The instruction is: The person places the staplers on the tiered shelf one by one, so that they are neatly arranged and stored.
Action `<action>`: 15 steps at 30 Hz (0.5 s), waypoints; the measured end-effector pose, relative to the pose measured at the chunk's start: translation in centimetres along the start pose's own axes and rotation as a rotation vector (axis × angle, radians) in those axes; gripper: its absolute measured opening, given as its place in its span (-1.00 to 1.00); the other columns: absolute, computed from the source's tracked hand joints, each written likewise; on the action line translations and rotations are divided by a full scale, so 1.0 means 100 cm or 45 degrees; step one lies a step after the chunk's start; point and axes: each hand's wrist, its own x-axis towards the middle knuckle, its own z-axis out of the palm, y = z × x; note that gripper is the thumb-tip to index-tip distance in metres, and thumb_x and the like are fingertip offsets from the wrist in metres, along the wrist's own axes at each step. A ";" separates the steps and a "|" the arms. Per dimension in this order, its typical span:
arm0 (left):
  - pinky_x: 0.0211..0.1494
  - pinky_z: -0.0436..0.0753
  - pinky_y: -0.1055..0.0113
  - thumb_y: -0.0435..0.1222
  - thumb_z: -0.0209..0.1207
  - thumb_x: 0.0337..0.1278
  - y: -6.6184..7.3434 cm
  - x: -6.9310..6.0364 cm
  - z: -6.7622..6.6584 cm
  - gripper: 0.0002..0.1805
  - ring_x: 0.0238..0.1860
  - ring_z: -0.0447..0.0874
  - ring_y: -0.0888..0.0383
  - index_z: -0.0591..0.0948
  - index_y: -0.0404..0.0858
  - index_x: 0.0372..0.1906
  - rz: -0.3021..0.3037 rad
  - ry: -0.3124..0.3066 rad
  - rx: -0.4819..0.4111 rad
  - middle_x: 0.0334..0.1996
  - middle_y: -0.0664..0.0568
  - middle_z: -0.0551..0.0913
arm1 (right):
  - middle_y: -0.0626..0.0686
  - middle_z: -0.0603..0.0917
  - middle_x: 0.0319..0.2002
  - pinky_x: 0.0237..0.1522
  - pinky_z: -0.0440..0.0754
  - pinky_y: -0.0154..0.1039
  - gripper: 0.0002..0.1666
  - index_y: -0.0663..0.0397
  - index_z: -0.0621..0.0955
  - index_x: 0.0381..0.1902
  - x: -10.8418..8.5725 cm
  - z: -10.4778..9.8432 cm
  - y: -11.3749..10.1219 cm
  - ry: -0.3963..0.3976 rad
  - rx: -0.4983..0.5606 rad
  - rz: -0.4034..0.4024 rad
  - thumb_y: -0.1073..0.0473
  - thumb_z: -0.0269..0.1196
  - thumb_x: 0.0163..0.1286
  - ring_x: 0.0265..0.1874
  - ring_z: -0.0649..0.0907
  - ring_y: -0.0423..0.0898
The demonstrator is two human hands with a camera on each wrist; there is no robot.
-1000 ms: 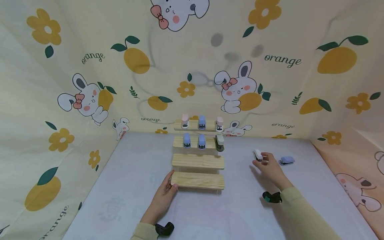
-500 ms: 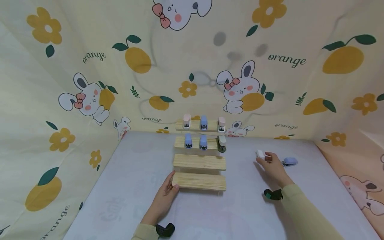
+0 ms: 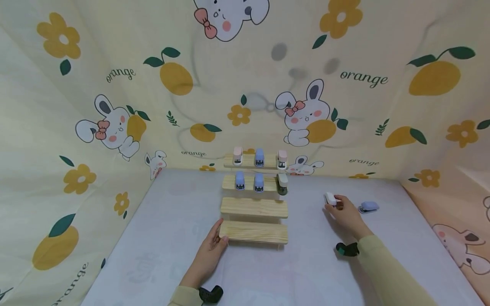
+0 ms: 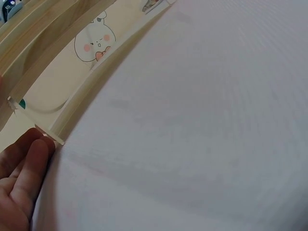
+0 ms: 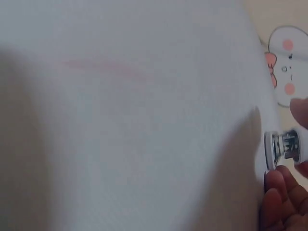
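A small white stapler (image 3: 330, 199) is pinched in my right hand (image 3: 346, 216) over the right part of the table; the right wrist view shows the end of this stapler (image 5: 285, 147) between thumb and fingers. My left hand (image 3: 208, 250) grips the left end of the lowest board of a tiered wooden rack (image 3: 253, 232). In the left wrist view, its fingers (image 4: 31, 168) are at the rack's thin side piece. On the two upper tiers stand several mini staplers, among them a pink stapler (image 3: 237, 156), a blue stapler (image 3: 259, 182) and a grey-green stapler (image 3: 282, 183).
A blue stapler (image 3: 368, 207) lies on the white-covered table (image 3: 314, 272), just right of my right hand. The two lower boards, including the third board (image 3: 254, 207), are bare. Printed cloth (image 3: 214, 68) surrounds the table at the back and sides.
The white stapler has turned slightly in my right hand, which stays in about the same place. My left hand keeps its grip on the rack. The head view has shifted a little.
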 end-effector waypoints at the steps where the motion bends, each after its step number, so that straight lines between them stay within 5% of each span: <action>1: 0.42 0.17 0.23 0.02 0.08 0.35 0.000 0.000 0.000 -0.28 0.43 0.13 0.10 0.08 0.11 0.52 -0.001 0.002 0.005 0.47 -0.02 0.13 | 0.41 0.28 0.26 0.14 0.47 0.20 0.02 0.30 0.00 0.48 -0.001 0.001 -0.001 0.007 0.003 0.006 -0.27 0.10 0.41 0.16 0.37 0.27; 15: 0.43 0.17 0.23 0.04 0.07 0.35 0.001 0.000 0.001 -0.30 0.43 0.14 0.13 0.09 0.18 0.50 -0.018 0.014 0.043 0.47 0.04 0.15 | 0.38 0.37 0.18 0.02 0.53 0.10 0.16 0.28 -0.07 0.50 0.007 -0.007 -0.001 -0.046 -0.023 0.032 -0.43 0.05 0.34 0.03 0.45 0.20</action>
